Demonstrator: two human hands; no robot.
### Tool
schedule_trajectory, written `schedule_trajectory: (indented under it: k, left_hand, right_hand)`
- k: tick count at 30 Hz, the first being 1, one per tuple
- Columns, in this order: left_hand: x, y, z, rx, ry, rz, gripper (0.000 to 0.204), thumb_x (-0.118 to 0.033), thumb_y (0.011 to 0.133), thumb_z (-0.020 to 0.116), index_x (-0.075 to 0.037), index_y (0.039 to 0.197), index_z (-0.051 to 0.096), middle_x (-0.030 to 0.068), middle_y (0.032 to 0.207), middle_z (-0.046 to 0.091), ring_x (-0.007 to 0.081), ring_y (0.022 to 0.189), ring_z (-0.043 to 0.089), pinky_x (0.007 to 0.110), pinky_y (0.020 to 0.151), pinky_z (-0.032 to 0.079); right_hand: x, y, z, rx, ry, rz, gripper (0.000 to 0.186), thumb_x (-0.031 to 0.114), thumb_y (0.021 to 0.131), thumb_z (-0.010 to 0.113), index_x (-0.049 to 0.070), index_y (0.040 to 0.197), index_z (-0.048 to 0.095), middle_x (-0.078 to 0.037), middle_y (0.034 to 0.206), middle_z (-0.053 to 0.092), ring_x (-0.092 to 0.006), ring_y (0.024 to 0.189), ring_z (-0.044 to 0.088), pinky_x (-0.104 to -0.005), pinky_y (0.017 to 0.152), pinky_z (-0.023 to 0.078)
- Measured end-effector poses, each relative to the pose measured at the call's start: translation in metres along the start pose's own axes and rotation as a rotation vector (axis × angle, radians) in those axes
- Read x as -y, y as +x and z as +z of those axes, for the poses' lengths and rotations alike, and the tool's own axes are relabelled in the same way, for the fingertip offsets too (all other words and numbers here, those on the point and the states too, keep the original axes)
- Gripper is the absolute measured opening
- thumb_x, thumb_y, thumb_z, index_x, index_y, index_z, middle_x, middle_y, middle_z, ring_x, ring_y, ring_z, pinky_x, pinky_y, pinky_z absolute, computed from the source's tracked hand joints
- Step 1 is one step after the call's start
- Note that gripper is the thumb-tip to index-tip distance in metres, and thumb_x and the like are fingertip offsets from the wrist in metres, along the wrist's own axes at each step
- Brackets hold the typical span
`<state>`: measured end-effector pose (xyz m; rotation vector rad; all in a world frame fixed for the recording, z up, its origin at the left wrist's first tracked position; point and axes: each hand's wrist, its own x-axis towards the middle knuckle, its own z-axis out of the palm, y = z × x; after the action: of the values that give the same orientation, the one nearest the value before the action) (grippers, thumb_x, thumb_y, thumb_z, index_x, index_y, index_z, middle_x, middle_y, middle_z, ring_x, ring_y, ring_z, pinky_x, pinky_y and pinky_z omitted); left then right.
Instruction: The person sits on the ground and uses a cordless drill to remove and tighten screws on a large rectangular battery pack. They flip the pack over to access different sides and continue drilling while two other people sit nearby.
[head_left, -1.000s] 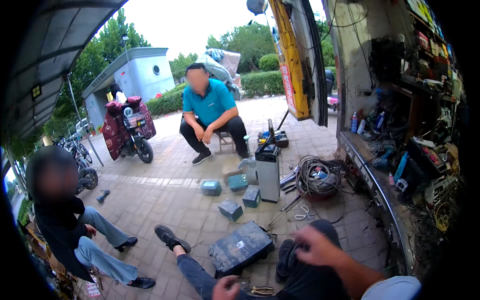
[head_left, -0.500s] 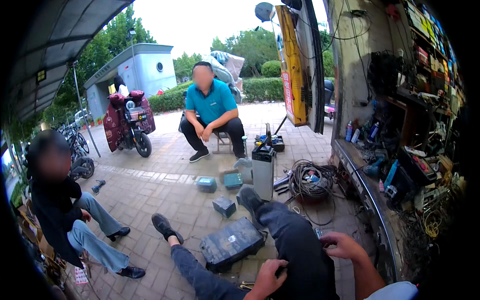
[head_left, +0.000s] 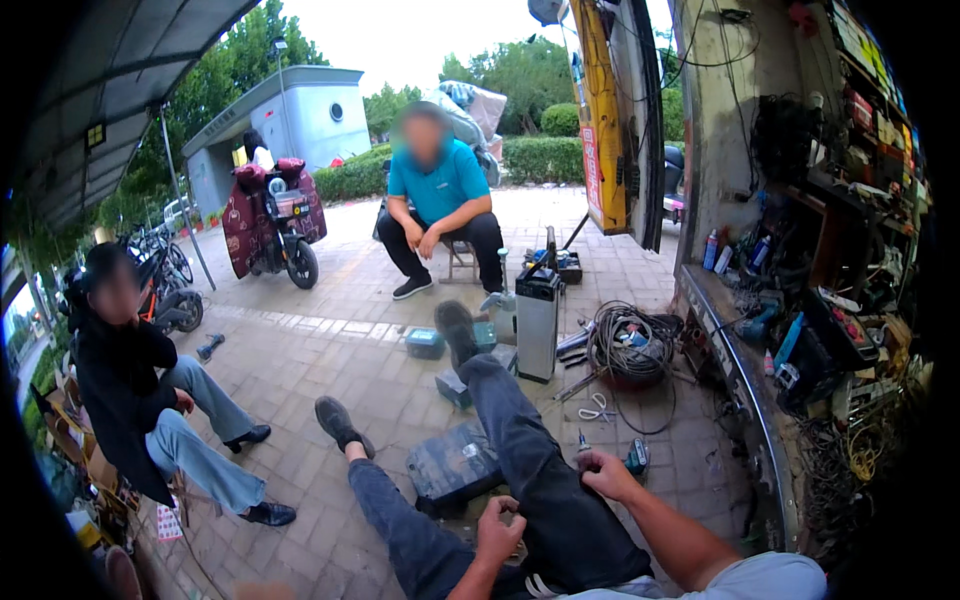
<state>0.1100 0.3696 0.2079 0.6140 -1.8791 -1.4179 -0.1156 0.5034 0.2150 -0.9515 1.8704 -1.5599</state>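
My right leg is stretched forward, with dark cloth point(head_left: 578, 540) lying over its thigh. My left hand point(head_left: 497, 530) is curled closed at the left edge of this cloth. At the opposite edge, near the knee, my right hand point(head_left: 606, 473) is pinched on the cloth. A thin pointed tool point(head_left: 582, 440) shows just beyond my right fingers; I cannot tell whether it touches them. Beside that hand a green power drill point(head_left: 636, 457) lies on the paving, and white-handled scissors point(head_left: 597, 408) lie farther off. A dusty dark case point(head_left: 452, 466) sits between my legs.
Small box-shaped blocks point(head_left: 425, 343) are partly hidden behind my right shoe point(head_left: 455, 330). A tall grey case point(head_left: 537, 330) stands near coiled cable point(head_left: 632, 345). One person point(head_left: 440, 190) sits ahead, another point(head_left: 130, 390) at left. A cluttered workbench point(head_left: 740, 380) runs along the right.
My right leg has straightened and risen, its shoe now covering some blocks. Both hands have shifted left in view with the cloth. The scissors and drill now show more fully.
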Motion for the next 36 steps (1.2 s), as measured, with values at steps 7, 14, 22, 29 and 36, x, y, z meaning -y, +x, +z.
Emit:
schedule_trajectory:
  k: [7, 14, 22, 29, 36]
  left_hand:
    - [0.013, 0.001, -0.003, 0.350, -0.032, -0.089, 0.027, -0.006, 0.079, 0.061, -0.003, 0.105, 0.055, 0.0057, 0.086, 0.059, 0.0160, 0.081, 0.058, 0.031, 0.076, 0.048]
    - [-0.062, -0.041, -0.002, 0.912, 0.221, -0.217, 0.037, -0.012, 0.081, 0.059, -0.005, 0.117, 0.052, 0.0103, 0.090, 0.060, 0.0227, 0.084, 0.061, 0.034, 0.079, 0.048]
    - [-0.058, -0.012, -0.030, 0.587, -0.161, -0.092, 0.029, -0.011, 0.088, 0.062, -0.003, 0.116, 0.058, 0.0063, 0.108, 0.061, 0.0170, 0.106, 0.056, 0.035, 0.093, 0.045]
    - [-0.072, 0.019, -0.045, 0.194, -0.599, -0.258, 0.029, -0.008, 0.087, 0.061, 0.001, 0.115, 0.060, 0.0076, 0.104, 0.062, 0.0162, 0.093, 0.057, 0.031, 0.084, 0.045]
    - [-0.137, 0.021, -0.018, 0.499, -1.303, -0.341, 0.049, -0.017, 0.091, 0.053, -0.002, 0.137, 0.046, 0.0003, 0.075, 0.051, 0.0119, 0.066, 0.045, 0.027, 0.063, 0.037]
  right_hand:
    - [-0.022, -0.028, -0.024, -0.037, 0.241, 0.089, 0.054, -0.005, 0.071, 0.054, -0.004, 0.125, 0.055, -0.003, 0.091, 0.059, -0.0109, 0.081, 0.055, -0.0225, 0.074, 0.044]
    - [-0.029, -0.099, -0.074, 0.330, 0.173, 0.395, 0.055, -0.005, 0.070, 0.055, -0.001, 0.125, 0.057, -0.003, 0.094, 0.060, -0.0116, 0.083, 0.054, -0.0226, 0.076, 0.044]
    - [0.023, -0.040, -0.130, -0.030, 0.253, 0.237, 0.043, 0.002, 0.074, 0.063, -0.005, 0.116, 0.060, -0.010, 0.097, 0.065, -0.0200, 0.085, 0.062, -0.0327, 0.072, 0.051]
    - [0.184, 0.005, -0.126, -0.595, -0.160, -0.341, 0.017, 0.003, 0.080, 0.060, 0.000, 0.096, 0.064, -0.004, 0.086, 0.063, -0.0147, 0.079, 0.059, -0.0273, 0.072, 0.048]
    - [0.217, -0.027, -0.006, 0.302, -0.328, -0.499, 0.026, 0.008, 0.079, 0.071, 0.001, 0.104, 0.066, -0.012, 0.088, 0.067, -0.0229, 0.080, 0.067, -0.0320, 0.072, 0.053]
